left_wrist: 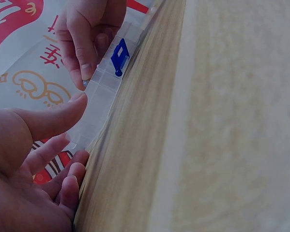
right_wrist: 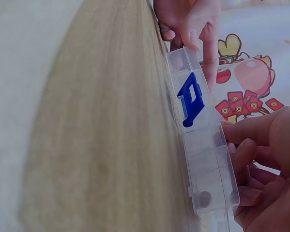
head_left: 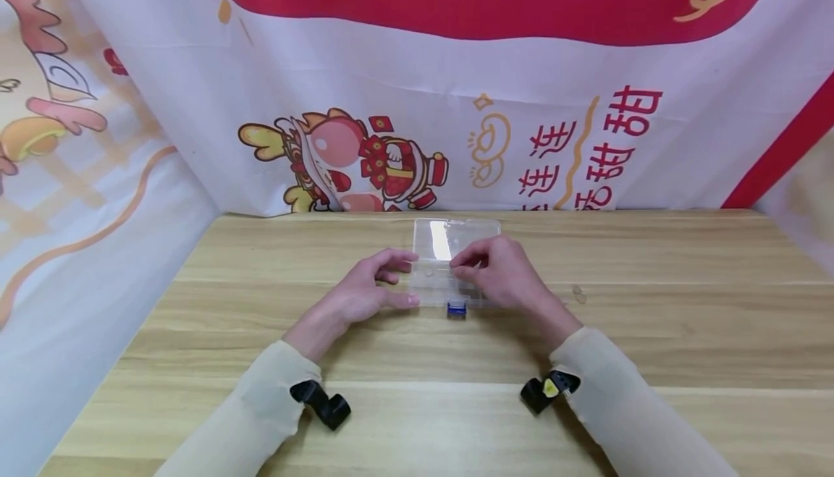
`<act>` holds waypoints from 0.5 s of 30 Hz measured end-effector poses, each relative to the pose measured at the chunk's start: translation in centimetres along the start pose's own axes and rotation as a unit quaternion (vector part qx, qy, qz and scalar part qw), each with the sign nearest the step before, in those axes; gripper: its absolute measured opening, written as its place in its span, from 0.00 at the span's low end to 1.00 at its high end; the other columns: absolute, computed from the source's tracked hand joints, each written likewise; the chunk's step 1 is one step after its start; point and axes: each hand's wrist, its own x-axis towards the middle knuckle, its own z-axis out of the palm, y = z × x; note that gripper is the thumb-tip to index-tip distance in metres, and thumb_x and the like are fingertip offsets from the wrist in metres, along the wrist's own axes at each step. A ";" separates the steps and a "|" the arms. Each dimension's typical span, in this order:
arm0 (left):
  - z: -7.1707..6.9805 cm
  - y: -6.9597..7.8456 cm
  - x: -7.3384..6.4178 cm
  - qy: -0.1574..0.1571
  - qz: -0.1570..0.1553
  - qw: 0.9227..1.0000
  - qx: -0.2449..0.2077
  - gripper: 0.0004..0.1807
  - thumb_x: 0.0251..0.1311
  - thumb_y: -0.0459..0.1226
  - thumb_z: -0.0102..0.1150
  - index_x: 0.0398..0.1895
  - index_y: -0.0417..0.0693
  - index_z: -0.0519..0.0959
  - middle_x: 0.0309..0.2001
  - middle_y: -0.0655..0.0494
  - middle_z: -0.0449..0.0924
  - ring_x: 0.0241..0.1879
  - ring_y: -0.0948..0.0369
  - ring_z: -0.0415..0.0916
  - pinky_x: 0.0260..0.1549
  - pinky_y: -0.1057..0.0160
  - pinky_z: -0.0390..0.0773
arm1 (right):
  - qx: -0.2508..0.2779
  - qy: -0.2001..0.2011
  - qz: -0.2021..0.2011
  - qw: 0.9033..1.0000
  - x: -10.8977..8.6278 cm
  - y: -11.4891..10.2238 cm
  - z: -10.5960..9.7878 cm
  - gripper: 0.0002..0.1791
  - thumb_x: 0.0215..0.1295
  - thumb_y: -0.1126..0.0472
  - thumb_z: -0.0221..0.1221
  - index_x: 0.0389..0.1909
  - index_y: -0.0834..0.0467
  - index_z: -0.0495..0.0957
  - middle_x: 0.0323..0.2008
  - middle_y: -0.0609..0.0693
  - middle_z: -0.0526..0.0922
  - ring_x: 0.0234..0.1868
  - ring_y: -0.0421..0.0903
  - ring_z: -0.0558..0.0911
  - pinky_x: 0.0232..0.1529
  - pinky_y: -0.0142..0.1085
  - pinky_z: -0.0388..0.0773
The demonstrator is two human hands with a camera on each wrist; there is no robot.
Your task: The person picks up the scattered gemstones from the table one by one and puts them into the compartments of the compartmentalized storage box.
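A clear plastic compartment box (head_left: 433, 290) stands on the table with its transparent lid (head_left: 469, 234) raised at the back. Its blue latch (head_left: 457, 310) hangs at the front, also plain in the right wrist view (right_wrist: 192, 99). At the box's left end, my left hand (head_left: 368, 285) holds it, thumb by the front corner and index finger towards the back. Above the compartments, my right hand (head_left: 502, 271) pinches a tiny shiny greyish piece (left_wrist: 85, 83) between thumb and fingertip; its exact kind is too small to tell. A small round dark piece (right_wrist: 205, 198) lies in the right end compartment.
Some small, pale, see-through bits (head_left: 578, 293) lie on the wooden table (head_left: 417, 404) to the right of the box. A printed cloth (head_left: 365, 64) hangs behind the table's back edge, and another cloth (head_left: 85, 245) covers the left side.
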 end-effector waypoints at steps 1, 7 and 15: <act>0.0 0.0 0.0 0.000 0.000 1.000 -0.001 0.34 0.61 0.40 0.77 0.70 0.68 0.76 0.69 0.58 0.76 0.66 0.52 0.68 0.70 0.47 0.69 | 0.000 0.000 -0.003 1.000 0.0 0.0 0.0 0.06 0.71 0.61 0.68 0.44 0.50 0.90 0.42 0.48 0.87 0.44 0.48 0.79 0.44 0.38 0.79; 0.1 -0.1 -0.2 0.001 -0.002 1.000 -0.005 0.34 0.61 0.39 0.77 0.69 0.68 0.76 0.69 0.58 0.77 0.66 0.52 0.68 0.69 0.47 0.69 | -0.005 0.002 -0.009 1.000 0.0 0.1 0.3 0.05 0.70 0.62 0.69 0.43 0.51 0.91 0.41 0.49 0.88 0.43 0.48 0.79 0.42 0.37 0.78; 0.1 0.1 -0.2 0.001 0.003 1.000 -0.004 0.33 0.61 0.38 0.77 0.69 0.69 0.76 0.69 0.58 0.77 0.66 0.52 0.68 0.69 0.47 0.69 | -0.013 0.002 -0.006 1.000 0.0 -0.1 0.3 0.05 0.70 0.61 0.69 0.42 0.51 0.91 0.40 0.48 0.88 0.42 0.48 0.79 0.42 0.37 0.78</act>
